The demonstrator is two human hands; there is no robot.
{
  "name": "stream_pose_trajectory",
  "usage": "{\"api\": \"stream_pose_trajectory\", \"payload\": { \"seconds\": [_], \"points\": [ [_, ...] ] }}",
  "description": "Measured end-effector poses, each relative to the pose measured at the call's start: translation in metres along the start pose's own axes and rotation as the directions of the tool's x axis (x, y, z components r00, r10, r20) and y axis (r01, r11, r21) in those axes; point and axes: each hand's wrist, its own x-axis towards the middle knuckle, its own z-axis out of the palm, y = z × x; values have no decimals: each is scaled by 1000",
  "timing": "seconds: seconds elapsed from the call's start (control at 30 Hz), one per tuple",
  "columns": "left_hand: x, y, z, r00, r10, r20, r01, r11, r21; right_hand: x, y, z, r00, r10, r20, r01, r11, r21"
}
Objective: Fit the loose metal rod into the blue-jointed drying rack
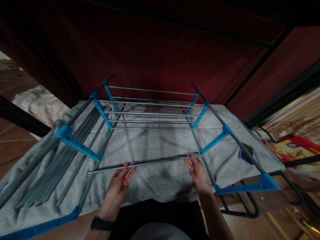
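Observation:
A thin grey metal tube point(155, 162) lies across in front of me, held in both hands. My left hand point(122, 180) pinches it left of its middle, and its free left end sticks out past the rack's left poles. My right hand point(195, 166) grips it near the right end, which meets or nearly meets a blue plastic bracket point(215, 140). The rack frame point(152, 113) lies on its side, with several crossbars joining its far brackets. On the left, another blue bracket point(78, 146) spans two long poles and has no crossbar attached.
Several loose grey tubes point(62, 160) lie side by side at the left on the grey blanket point(155, 140). A phone point(246, 154) rests at the right, under a pole. Beyond stands a dark red panel point(150, 50). A red and yellow box point(295, 150) is at far right.

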Motion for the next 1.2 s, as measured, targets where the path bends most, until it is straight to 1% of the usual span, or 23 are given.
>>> {"api": "stream_pose_trajectory", "payload": {
  "seconds": [0.17, 0.3, 0.53, 0.67, 1.03, 1.2],
  "points": [
    [-7, -6, 3, 998, -31, 55, 30, 999, 16, -7, 4, 7, 998, 43, 49, -42, 999, -22],
    [-9, -8, 7, 999, -47, 28, 46, 999, 24, -12, 3, 9, 996, 44, 81, -40, 998, -46],
    [-7, -6, 6, 999, -47, -10, 48, 999, 19, -11, 1, 3, 998, 55, 39, -53, 997, -47],
    [-7, -3, 7, 999, -44, -5, 44, 999, 8, -7, 2, -2, 999, 40, 4, -40, 998, -46],
    [2, -7, 0, 999, -41, -8, 42, 999, 11, -8, 5, -10, 1000, 7, 28, -5, 998, -62],
    [0, -7, 1, 999, -34, -3, 34, 999, -5, -9, 6, -12, 999, 4, 43, -2, 999, -51]
  ]
}}
